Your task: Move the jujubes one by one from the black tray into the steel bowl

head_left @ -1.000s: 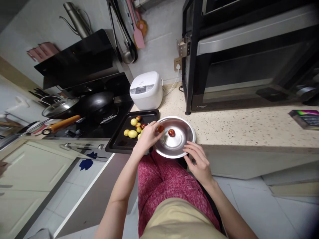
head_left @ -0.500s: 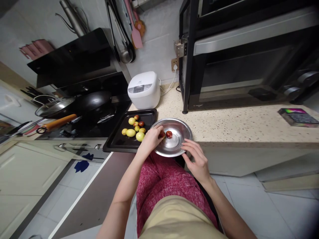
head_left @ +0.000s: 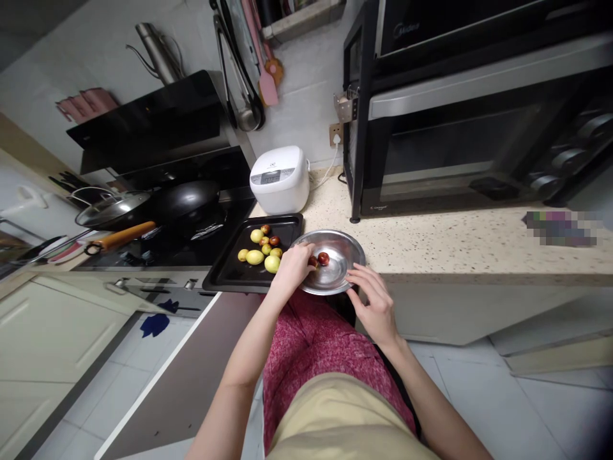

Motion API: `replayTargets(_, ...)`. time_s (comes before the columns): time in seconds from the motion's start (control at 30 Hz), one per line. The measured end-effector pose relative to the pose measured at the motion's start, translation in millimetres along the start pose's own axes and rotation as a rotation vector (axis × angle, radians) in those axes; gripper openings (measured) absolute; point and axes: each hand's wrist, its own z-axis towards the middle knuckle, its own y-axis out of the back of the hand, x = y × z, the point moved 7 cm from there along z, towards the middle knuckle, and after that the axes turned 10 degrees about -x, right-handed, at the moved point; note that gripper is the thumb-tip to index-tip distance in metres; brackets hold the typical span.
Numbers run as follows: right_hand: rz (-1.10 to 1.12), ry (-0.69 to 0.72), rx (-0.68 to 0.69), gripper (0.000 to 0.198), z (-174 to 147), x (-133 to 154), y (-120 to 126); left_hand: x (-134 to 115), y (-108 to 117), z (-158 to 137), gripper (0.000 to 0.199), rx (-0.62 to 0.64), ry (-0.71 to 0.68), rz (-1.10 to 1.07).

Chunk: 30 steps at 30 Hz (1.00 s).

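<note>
A shallow stainless steel bowl (head_left: 357, 250) sits at the counter's front edge. My left hand (head_left: 295, 263) reaches over its left rim, fingers closed on a red-brown jujube (head_left: 313, 262) that they partly cover. Another dark red jujube (head_left: 323, 259) lies in the bowl beside it. On the bowl's right side, my right hand (head_left: 376, 300) grips the rim, with fingertips over it and the thumb below. Left of the bowl, a black baking tray (head_left: 227, 281) carries several jujubes, some yellow-green like this larger jujube (head_left: 272, 264), others red-brown.
A white rice cooker (head_left: 280, 182) stands behind the tray. Farther left, a wok (head_left: 184, 201) and a lidded pan (head_left: 117, 207) are on the stove. A black rack (head_left: 354, 160) with an oven (head_left: 445, 153) rises at the right. A blurred box (head_left: 560, 228) lies on the counter (head_left: 431, 243).
The camera view has shifted slightly, so the background sits lower. Both hands stay at the bowl, and the jujubes in it look much the same.
</note>
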Motion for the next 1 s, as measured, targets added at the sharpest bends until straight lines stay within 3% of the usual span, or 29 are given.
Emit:
replayTargets(0.23, 0.065, -0.042, 0.026, 0.022, -1.0, 5.4, 1.2, 3.7, -2.9, 2.7, 0.024, -0.033, 0.064, -0.033)
replayTargets(0.53, 0.088, -0.064, -0.048, 0.013, 0.4, 2.8, -2.2, 10.2, 9.5, -7.3, 0.02, -0.076, 0.074, -0.245)
replayTargets(0.7, 0.083, -0.047, -0.058, 0.012, 1.9, 0.5, -2.3, 13.7, 28.6, -26.3, 0.009, -0.252, 0.035, -0.329)
replayTargets(0.77, 0.081, -0.034, -0.05, 0.013, 1.8, 0.3, -2.4, 28.0, 39.7, -41.2, 0.006, -0.397, 0.079, -0.354)
replayTargets(0.87, 0.079, -0.018, -0.046, 0.016, 0.7, -0.4, -2.3, 70.1, 49.2, -66.9, 0.012, -0.551, 0.223, -0.305)
replayTargets(1.0, 0.084, -0.005, -0.061, 0.019, -0.3, -1.8, -1.9, 144.7, 49.7, -87.6, 0.029, -0.533, 0.423, -0.097)
